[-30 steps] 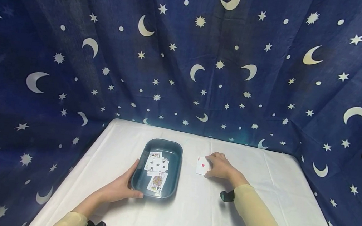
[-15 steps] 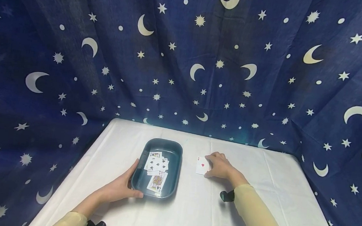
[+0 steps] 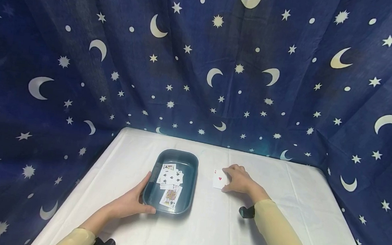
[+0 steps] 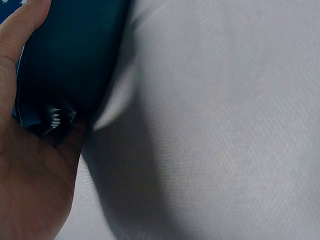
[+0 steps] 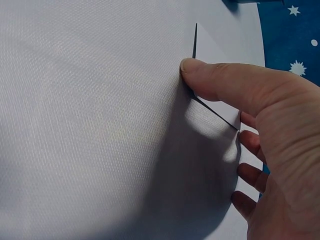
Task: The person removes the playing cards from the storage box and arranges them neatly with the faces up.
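Observation:
A dark teal rectangular tray [image 3: 189, 170] sits on the table in the head view, with several face-up playing cards [image 3: 171, 178] overlapping inside it. One of them is a face card [image 3: 171, 196] with a spade, at the near end. My left hand [image 3: 129, 205] grips the tray's near left corner, thumb along the near side and fingers at the left side. To the right of the tray, my right hand [image 3: 241, 181] pinches an ace of hearts [image 3: 218, 179] by its edges between thumb and fingers. The right wrist view shows the thumb [image 5: 215, 80] against the card's edge.
A white cloth [image 3: 204, 232] covers the table. Dark blue fabric [image 3: 187, 67] with moons and stars hangs behind and at both sides. A dark wrist strap device shows below each hand.

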Demonstrator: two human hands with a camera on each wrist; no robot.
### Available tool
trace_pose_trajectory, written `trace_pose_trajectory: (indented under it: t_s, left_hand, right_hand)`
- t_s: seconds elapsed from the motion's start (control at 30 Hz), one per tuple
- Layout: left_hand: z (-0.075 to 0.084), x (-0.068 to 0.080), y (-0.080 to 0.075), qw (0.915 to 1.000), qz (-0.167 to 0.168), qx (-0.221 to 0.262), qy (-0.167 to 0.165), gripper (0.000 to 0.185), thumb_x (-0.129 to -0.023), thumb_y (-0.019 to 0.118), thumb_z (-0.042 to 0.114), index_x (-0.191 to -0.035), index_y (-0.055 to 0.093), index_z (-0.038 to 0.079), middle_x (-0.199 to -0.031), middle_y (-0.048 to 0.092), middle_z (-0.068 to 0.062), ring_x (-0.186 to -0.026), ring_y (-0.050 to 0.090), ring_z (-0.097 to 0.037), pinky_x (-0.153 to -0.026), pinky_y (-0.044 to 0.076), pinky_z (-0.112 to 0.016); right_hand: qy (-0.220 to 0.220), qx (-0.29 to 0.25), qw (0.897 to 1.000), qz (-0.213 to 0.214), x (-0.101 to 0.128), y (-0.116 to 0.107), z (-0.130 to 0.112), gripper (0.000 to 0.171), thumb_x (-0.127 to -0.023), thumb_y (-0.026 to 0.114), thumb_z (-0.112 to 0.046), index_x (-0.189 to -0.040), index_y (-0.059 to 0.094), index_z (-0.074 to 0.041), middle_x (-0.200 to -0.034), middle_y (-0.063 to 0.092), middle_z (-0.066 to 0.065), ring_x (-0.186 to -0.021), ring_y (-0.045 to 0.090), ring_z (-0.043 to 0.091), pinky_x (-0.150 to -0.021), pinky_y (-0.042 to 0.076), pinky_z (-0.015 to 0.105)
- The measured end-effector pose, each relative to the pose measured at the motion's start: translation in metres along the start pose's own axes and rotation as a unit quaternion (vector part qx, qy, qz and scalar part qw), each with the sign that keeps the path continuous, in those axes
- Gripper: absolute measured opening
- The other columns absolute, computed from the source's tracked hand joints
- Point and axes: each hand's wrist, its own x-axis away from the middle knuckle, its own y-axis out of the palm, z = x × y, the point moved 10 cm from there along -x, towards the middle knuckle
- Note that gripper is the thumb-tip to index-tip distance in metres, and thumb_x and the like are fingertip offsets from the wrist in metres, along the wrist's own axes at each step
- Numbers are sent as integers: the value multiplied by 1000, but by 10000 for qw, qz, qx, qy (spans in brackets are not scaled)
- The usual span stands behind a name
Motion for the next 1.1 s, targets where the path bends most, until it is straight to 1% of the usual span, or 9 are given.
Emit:
trace_pose_trajectory:
  t_s: [0.17,0.43,0.77,0.97,1.1]
  left_hand:
    - [0,-1,1,10000,-18,6,-15,136,-74,91,45,-166,-5,16,-171,0,-10,-156,4,-32,-122,12,-55]
    - [0,-1,0,10000,-4,-46,-20,137,-74,91,47,-166,-5,16,-171,0,-11,-156,5,-32,-122,13,-55]
    - [-1,-2,0,10000,15,-52,-13,137,-73,91,48,-166,-5,17,-171,1,-11,-156,5,-32,-122,14,-55]
    - [-1,-1,0,9999,36,-117,-25,137,-73,91,49,-166,-4,15,-171,2,-12,-156,7,-33,-122,15,-54]
    - [0,0,1,10000,16,-75,-31,137,-73,91,48,-166,-5,15,-171,1,-12,-156,6,-33,-122,14,-55]
  right_hand:
    - [27,11,10000,-26,-1,1,2,89,-72,93,-36,-149,54,-14,-146,48,12,-133,40,33,-114,34,57]
    - [20,25,10000,28,-1,0,2,89,-71,94,-37,-148,56,-15,-143,49,10,-130,42,31,-113,37,56]
    - [60,9,10000,-11,-3,0,3,90,-70,94,-38,-149,55,-16,-145,48,11,-131,41,31,-113,36,56]
    - [41,-64,10000,-62,0,0,1,90,-71,94,-36,-149,54,-14,-146,48,12,-132,40,32,-114,36,56]
    - [23,-56,10000,-66,1,-1,0,91,-71,94,-36,-150,54,-13,-147,47,13,-133,40,33,-114,35,56]
